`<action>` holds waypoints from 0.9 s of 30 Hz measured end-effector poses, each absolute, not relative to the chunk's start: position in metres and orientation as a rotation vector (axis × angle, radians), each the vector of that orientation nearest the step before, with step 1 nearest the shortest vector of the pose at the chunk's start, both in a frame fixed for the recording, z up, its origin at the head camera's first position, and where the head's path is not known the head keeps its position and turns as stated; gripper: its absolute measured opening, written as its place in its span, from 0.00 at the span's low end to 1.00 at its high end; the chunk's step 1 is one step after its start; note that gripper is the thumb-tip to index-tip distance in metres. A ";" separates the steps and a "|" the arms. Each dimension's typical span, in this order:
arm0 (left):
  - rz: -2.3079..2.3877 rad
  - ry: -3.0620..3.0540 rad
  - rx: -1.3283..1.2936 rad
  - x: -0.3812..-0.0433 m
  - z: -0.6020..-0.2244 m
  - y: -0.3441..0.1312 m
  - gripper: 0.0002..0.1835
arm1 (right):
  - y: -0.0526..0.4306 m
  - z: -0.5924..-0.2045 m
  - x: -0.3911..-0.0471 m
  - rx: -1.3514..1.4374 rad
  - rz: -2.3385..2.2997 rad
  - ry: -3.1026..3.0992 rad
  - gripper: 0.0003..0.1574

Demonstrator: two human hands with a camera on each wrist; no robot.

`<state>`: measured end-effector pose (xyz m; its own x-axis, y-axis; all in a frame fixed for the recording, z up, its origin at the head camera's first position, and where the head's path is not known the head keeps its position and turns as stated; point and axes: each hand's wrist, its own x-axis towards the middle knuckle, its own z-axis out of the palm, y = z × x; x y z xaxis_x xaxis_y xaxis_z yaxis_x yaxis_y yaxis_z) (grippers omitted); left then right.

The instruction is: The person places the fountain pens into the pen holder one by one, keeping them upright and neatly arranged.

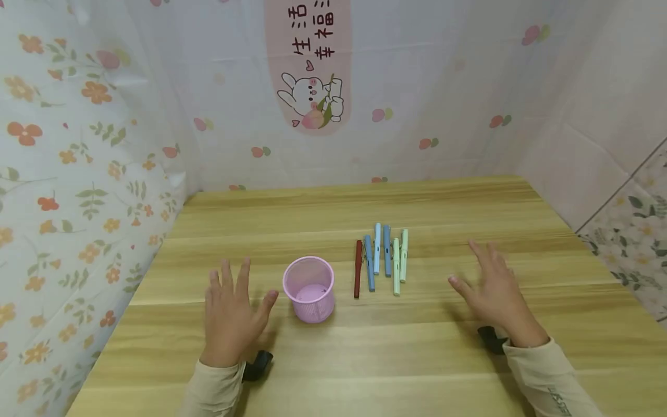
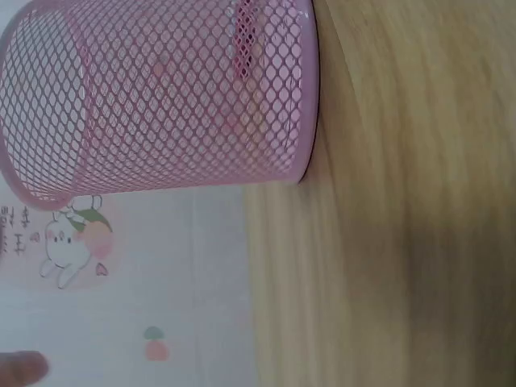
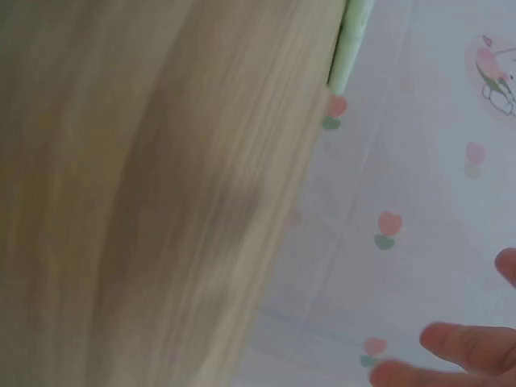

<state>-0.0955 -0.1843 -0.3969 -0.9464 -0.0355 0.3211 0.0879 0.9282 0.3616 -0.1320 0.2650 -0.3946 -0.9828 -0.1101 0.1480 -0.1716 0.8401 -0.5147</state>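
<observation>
A pink mesh pen holder point(image 1: 314, 310) stands upright left of the table's middle, with no pens inside. My left hand point(image 1: 231, 315) is just left of it, fingers spread and holding nothing; the left wrist view shows the holder's mesh wall point(image 2: 185, 97) up close. To the holder's right lie several capped pens: a dark red pen point(image 1: 358, 269), two blue pens point(image 1: 369, 263), a light blue pen point(image 1: 377, 249) and two pale green pens point(image 1: 396, 266). My right hand point(image 1: 492, 289) hovers right of the pens, fingers spread, nothing in it.
The wood-grain table point(image 1: 365, 365) reaches back to a printed cloth point(image 1: 224, 116) with a rabbit picture. A floral curtain point(image 1: 78, 220) hangs along the left side. Black straps point(image 1: 257, 366) show at both wrists.
</observation>
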 end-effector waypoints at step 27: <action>-1.644 -2.411 -0.411 -0.108 -0.418 -0.165 0.54 | 0.249 -0.385 -0.179 0.183 1.563 -2.878 0.47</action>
<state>-0.1076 -0.1654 -0.4181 -0.9425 0.1183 0.3125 0.3341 0.3447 0.8772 -0.1790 0.2492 -0.3852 -0.9842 -0.1632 -0.0684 -0.0315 0.5421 -0.8398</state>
